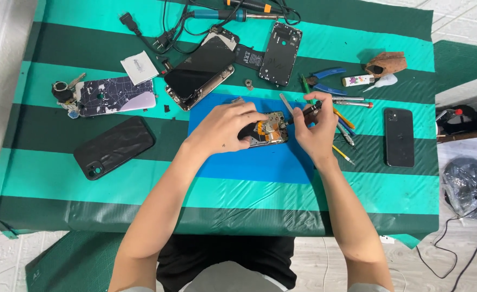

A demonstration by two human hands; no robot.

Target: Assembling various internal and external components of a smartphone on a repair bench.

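Observation:
An opened phone body (271, 131) with exposed gold and orange parts lies on a blue mat (249, 162) in the middle of the table. My left hand (225, 125) rests on its left side and holds it down. My right hand (314, 127) grips a thin dark screwdriver (306, 112) whose tip points down-left onto the phone's upper right corner.
A striped green cloth (60, 184) covers the table. A black phone case (114, 147) and a patterned case (116, 95) lie left. A detached screen (201, 71), a back frame (280, 54) and a soldering iron (227, 14) sit behind. Blue pliers (325, 81), screwdrivers and a black phone (399, 137) lie right.

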